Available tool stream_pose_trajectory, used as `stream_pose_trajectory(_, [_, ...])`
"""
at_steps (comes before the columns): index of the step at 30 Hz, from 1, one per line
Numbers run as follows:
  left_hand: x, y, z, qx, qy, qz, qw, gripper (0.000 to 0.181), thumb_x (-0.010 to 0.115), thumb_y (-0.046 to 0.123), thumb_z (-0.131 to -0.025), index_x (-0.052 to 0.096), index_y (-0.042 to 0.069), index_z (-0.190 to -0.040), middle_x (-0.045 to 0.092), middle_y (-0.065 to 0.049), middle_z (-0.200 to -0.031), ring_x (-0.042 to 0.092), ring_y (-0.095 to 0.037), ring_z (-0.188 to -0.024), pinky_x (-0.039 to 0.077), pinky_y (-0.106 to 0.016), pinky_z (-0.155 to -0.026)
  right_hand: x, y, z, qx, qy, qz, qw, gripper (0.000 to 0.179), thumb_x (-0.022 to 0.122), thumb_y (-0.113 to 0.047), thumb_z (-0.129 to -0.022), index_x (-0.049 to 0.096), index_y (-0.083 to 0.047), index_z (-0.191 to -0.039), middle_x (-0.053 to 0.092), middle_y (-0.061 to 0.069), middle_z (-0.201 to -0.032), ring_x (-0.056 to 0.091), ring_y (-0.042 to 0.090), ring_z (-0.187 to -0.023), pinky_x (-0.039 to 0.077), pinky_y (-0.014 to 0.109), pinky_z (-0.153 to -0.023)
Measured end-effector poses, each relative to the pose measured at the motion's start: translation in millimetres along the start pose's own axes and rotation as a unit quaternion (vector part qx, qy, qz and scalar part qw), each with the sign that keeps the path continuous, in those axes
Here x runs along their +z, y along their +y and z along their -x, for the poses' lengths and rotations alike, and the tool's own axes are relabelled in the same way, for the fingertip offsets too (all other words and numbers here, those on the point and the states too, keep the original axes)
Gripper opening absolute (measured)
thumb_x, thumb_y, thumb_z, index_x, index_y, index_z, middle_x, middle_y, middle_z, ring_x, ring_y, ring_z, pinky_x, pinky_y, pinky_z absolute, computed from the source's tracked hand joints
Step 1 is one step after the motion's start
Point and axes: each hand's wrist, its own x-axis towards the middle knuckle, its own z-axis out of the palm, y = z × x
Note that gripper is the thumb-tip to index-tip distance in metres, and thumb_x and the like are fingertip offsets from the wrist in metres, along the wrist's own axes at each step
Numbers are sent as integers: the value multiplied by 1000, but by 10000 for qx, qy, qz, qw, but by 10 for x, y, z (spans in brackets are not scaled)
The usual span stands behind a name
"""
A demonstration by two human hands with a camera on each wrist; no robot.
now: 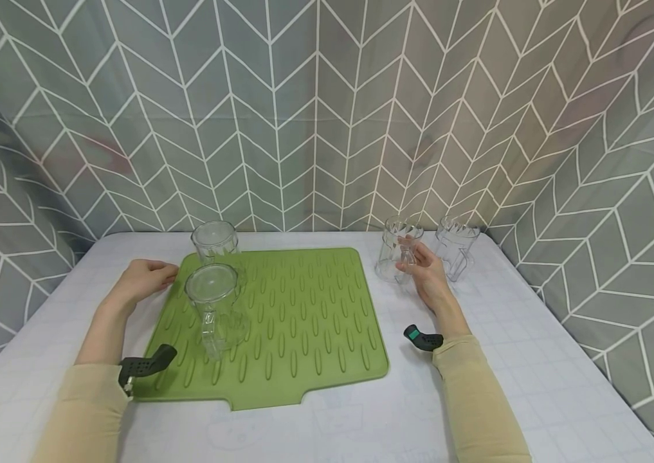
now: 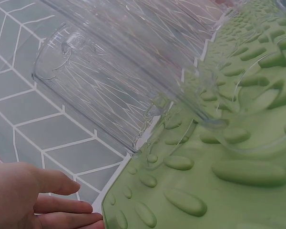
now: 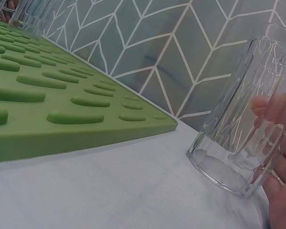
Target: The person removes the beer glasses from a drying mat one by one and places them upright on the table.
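On the table to the right of the green mat (image 1: 315,321), my right hand (image 1: 429,276) grips a clear glass mug (image 1: 387,254) at its handle side, thumb and fingers around the handle. This mug stands upright, its base on the table in the right wrist view. Another clear glass mug (image 1: 457,239) stands just right of it. My left hand (image 1: 144,278) lies at the mat's left edge, its extended fingertips touching or very near the edge. Close to it on the mat are a front glass mug (image 1: 213,289) and a rear glass mug (image 1: 215,238), both apparently upside down.
The mat has raised oval ridges and lies on a white cloth-covered table (image 1: 361,424). A grey chevron-patterned curtain (image 1: 292,128) hangs behind the table and along its sides. Each wrist carries a black camera mount (image 1: 147,363).
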Motion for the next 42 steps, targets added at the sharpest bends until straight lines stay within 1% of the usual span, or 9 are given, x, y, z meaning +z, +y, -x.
stream_pose_trajectory(8, [-5,-4,1,68,27,-57,10000,64,41,33,-106,41,-21,-139,52,-36,-136,55,-46,-127,51,-48,-104,14,-18,20,-8,-6,75,10000,69,61,14,-85,36,6,-149,26,6,-165,22,23,-153,34,28,-119])
stream_pose_trajectory(14, [-1,-7,-10,-48,-5,-14,10000,64,40,34,-106,40,-20,-140,51,-37,-138,54,-46,-128,49,-50,-106,-9,18,-5,-97,-9,-106,9999,70,57,17,-86,35,4,-150,28,8,-165,23,23,-153,40,21,-111])
stream_pose_trajectory(18, [2,-5,-8,-91,-17,-1,10000,65,40,34,-106,39,-20,-141,50,-37,-139,53,-46,-129,48,-50,-107,-8,14,-14,-299,-60,-314,9990,71,55,18,-86,33,4,-151,32,14,-162,27,23,-151,40,24,-111])
stream_pose_trajectory(21, [0,-1,-4,-80,-23,-5,10000,65,40,34,-106,38,-21,-140,50,-37,-139,53,-46,-129,48,-50,-107,-3,-9,-12,-409,-92,-387,9984,71,56,18,-85,33,4,-151,34,17,-160,30,24,-150,42,24,-109])
stream_pose_trajectory(25, [-2,5,-3,-40,-17,-23,10000,64,40,33,-105,39,-21,-140,50,-37,-138,53,-46,-129,49,-48,-106,-1,-44,-13,-490,-133,-467,9976,69,53,19,-85,33,6,-150,34,20,-159,31,27,-148,48,22,-100])
stream_pose_trajectory(31, [-2,3,2,44,33,-32,10000,63,41,32,-105,41,-21,-138,53,-37,-136,55,-46,-127,52,-45,-102,-2,-82,-10,-635,-135,-372,9972,66,49,19,-87,35,6,-149,37,20,-158,33,28,-147,48,21,-100])
stream_pose_trajectory(34, [-2,0,1,54,49,-23,10000,62,41,32,-105,42,-21,-138,53,-36,-136,55,-46,-126,52,-45,-103,2,-93,-12,-773,-128,-333,9964,63,46,19,-87,35,8,-149,36,24,-157,32,30,-148,46,23,-104])
stream_pose_trajectory(38, [-3,-5,-2,16,34,5,10000,63,41,33,-105,41,-20,-139,52,-36,-137,54,-46,-127,50,-47,-105,12,-111,-16,-1004,-62,-262,9946,57,39,17,-90,34,12,-147,38,28,-154,32,33,-148,37,26,-114])
stream_pose_trajectory(42, [-3,-6,-6,-20,50,-31,10000,63,41,34,-105,41,-20,-139,53,-36,-137,55,-45,-126,50,-49,-105,25,-139,-15,-1163,51,-135,9931,56,34,15,-89,36,15,-145,44,26,-150,37,33,-145,29,34,-119])
